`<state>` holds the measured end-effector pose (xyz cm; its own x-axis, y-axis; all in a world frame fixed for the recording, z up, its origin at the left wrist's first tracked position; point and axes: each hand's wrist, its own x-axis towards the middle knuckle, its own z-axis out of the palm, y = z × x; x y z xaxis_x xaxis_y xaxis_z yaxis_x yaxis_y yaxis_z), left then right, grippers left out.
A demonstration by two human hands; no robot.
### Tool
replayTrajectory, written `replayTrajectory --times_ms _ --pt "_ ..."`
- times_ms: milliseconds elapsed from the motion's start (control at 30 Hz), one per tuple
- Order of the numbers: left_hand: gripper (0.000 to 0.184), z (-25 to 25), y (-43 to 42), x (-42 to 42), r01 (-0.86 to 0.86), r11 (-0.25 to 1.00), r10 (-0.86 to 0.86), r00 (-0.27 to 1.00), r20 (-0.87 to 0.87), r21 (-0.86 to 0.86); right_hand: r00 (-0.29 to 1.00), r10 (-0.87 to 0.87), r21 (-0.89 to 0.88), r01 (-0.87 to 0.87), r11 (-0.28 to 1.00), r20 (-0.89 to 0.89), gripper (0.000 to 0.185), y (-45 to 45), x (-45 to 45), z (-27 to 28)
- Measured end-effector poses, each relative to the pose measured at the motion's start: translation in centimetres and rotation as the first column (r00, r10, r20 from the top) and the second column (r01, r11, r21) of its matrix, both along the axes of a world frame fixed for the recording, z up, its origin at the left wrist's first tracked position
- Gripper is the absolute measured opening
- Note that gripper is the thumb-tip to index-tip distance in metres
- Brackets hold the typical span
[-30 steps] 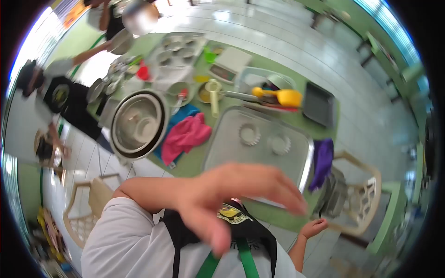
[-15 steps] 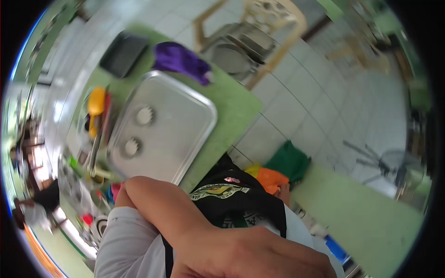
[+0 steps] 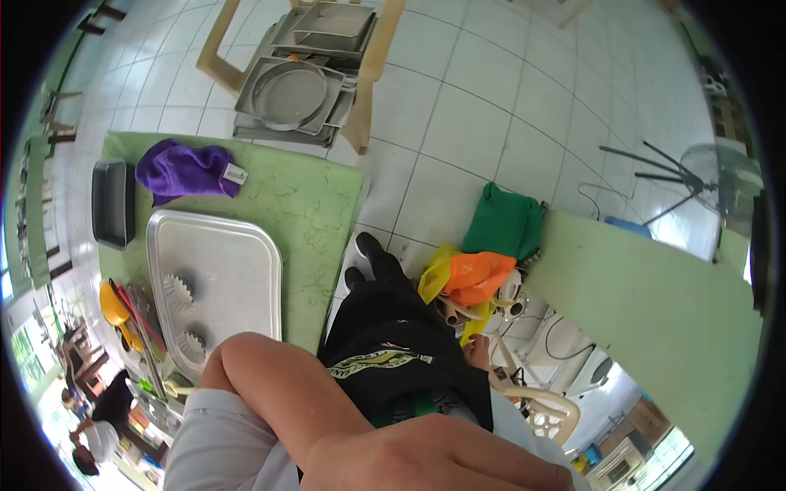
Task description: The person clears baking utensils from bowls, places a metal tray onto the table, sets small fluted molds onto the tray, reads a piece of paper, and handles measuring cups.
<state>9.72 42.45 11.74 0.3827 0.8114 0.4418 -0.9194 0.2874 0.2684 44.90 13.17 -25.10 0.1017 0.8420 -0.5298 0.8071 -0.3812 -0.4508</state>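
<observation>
My left hand (image 3: 434, 454) is very close to the camera at the bottom, its forearm bent across my chest. Its back and knuckles show; the fingertips are cut off, so their grip is hidden. My right hand (image 3: 476, 353) hangs low beside my black apron (image 3: 401, 331), fingers loosely apart with nothing visible in them. A yellow bag (image 3: 442, 274) is the nearest thing beyond it. To my left, a metal tray (image 3: 233, 286) lies on the green table (image 3: 315, 221). On the tray are two fluted molds, one upper (image 3: 178, 290) and one lower (image 3: 191, 347).
A purple towel (image 3: 188, 170) and a dark loaf pan (image 3: 113, 203) lie behind the tray. Baking pans (image 3: 291, 94) are stacked on a chair. Orange (image 3: 481, 278) and green cloth-like items (image 3: 503, 221) sit by another green table (image 3: 622, 278). A person (image 3: 102, 438) stands far left.
My view has swung down and to the right, so the tray and table shift left and my feet show. My left hand stays raised near the camera; my right hand remains low.
</observation>
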Motion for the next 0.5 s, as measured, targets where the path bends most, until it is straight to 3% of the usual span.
replayTrajectory --times_ms 67,167,233,333,500 --pt "0.054 -0.1 0.5 0.0 0.005 0.999 -0.006 0.999 -0.05 -0.032 0.996 -0.081 -0.108 0.084 0.991 0.026 0.027 0.3 0.1 -0.5" --pt "0.053 0.2 0.0 0.4 -0.069 0.996 0.065 0.996 -0.066 -0.061 0.999 -0.027 -0.064 0.026 0.998 -0.019 0.028 0.4 0.8 -2.3" --pt "0.053 0.5 -1.2 2.0 -0.297 0.954 0.298 0.954 0.034 -0.031 0.999 0.031 -0.018 -0.031 0.999 -0.037 0.028 0.3 0.9 -3.0" --pt "0.053 0.6 -2.6 3.6 -0.599 0.801 0.587 0.781 0.214 -0.008 0.998 0.056 -0.012 -0.057 0.998 -0.021 0.028 1.7 0.8 -1.6" --pt "0.06 0.9 -2.0 -1.4 -0.545 0.804 0.558 0.83 0.016 0.237 0.993 0.115 -0.083 -0.112 0.99 0.031 0.029 4.2 0.3 -1.0"
